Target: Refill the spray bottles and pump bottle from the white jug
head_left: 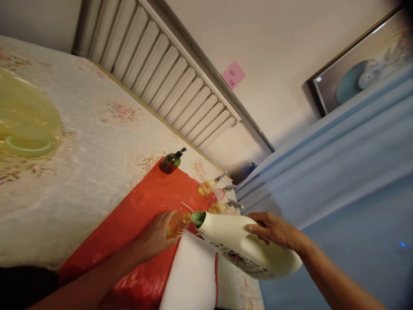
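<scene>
My left hand (159, 236) is wrapped round a small clear bottle (178, 225) with orange and yellow showing through it. In my right hand (276, 230) is a large cream detergent jug (229, 230), gripped by its handle and tipped over sideways. The jug's green spout (198, 218) meets the small bottle's neck; whether liquid is flowing I cannot tell. Just beyond the spout stand several small spray bottles (208, 186), clear with grey heads. Beneath the left hand lies a red plastic sheet (138, 215), and a folded white cloth (192, 271) rests below the jug.
A dark green pump bottle (170, 163) stands at the red sheet's far edge. On the flowered tablecloth (106, 142), a yellow translucent basin (29, 103) sits at far left. A radiator (167, 73) runs behind the table, and a blue curtain (348, 202) hangs at right.
</scene>
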Motion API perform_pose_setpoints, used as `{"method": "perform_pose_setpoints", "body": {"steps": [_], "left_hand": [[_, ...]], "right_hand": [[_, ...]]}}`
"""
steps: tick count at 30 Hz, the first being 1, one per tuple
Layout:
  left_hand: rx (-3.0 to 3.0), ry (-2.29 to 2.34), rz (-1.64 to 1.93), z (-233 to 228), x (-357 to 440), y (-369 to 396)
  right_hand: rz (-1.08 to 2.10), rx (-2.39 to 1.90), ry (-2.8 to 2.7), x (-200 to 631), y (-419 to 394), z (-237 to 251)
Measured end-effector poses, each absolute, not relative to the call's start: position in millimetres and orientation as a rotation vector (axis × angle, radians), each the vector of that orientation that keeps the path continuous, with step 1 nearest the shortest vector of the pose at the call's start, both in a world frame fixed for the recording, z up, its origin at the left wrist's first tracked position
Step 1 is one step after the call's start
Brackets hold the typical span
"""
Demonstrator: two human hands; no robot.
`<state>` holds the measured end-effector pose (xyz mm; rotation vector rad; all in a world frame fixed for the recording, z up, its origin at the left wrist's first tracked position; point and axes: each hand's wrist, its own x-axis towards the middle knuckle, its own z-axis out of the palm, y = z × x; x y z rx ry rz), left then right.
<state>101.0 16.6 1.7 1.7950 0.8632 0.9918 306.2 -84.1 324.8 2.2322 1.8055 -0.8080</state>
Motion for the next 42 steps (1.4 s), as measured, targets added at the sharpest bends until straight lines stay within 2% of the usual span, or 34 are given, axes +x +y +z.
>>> {"method": "perform_pose_setpoints", "body": {"steps": [42], "left_hand": [[1.793,0.858,0.998,3.0,102.0,17.6]], "right_hand": [[-0.763,2.218,1.804,302.0,-82.6,326.9]]}}
